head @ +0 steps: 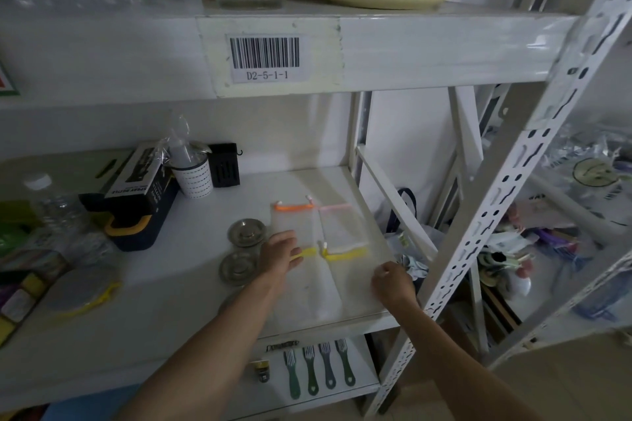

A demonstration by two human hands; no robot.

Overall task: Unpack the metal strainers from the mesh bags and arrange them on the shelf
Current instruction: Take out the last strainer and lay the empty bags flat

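Several flat white mesh bags lie side by side on the white shelf (191, 287): one with an orange band (294, 219), one with a pink band (337, 219), and two with yellow bands (342, 270). Two round metal strainers (247, 232) (238, 267) sit in a line just left of the bags. A third round shape is mostly hidden under my left forearm. My left hand (281, 254) rests flat on the yellow band of the near-left bag. My right hand (393, 284) is curled at the right edge of the near-right bag, fingertips pinched on the mesh.
A black box (136, 195), a white perforated cup (193, 178) and a dark holder (224, 166) stand at the back left. Sponges and a yellow-rimmed item (82, 294) lie at the left. Green brushes (318, 369) lie on the lower shelf. The slotted upright post (478, 232) stands close on the right.
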